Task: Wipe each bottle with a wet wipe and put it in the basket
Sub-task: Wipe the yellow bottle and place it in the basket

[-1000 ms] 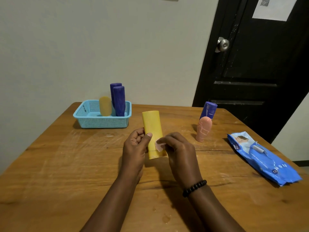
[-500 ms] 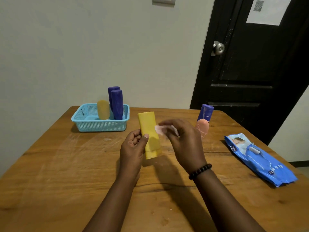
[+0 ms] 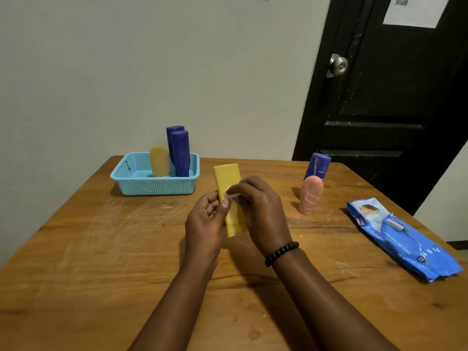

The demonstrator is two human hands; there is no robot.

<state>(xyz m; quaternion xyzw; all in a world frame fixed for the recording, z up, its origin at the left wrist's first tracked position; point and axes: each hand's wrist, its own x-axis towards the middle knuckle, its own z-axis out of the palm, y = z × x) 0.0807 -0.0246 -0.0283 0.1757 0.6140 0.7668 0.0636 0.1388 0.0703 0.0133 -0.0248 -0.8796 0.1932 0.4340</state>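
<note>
The left hand (image 3: pixel 205 221) grips the yellow bottle (image 3: pixel 229 196) by its lower part, thumb across the front and fingers curled behind, holding it above the table (image 3: pixel 101 249) with its top tilted away from the person. The right hand (image 3: pixel 258 211) pinches a small crumpled wipe (image 3: pixel 231 194) between fingertips and thumb and presses it against the front of the bottle, about midway up its length. A black bead bracelet (image 3: pixel 281 253) sits on the right wrist. The basket (image 3: pixel 157 190), light blue and perforated, stands at the far left of the table, near the wall. It contains three bottles standing upright: a short yellow one (image 3: pixel 159 161) and two tall purple ones (image 3: pixel 180 155), one just behind the other. Two bottles stand outside the basket on the right half of the table: a pink bottle (image 3: pixel 311 195) and, directly behind it and partly hidden, a purple bottle (image 3: pixel 317 166) that leans to the right. Whether these two touch cannot be determined. A blue wipes pack (image 3: pixel 402 239) lies flat near the right edge of the table, well apart from the hands. A dark door (image 3: pixel 392 97) with a round metal knob (image 3: pixel 338 65) stands behind the table on the right.
</note>
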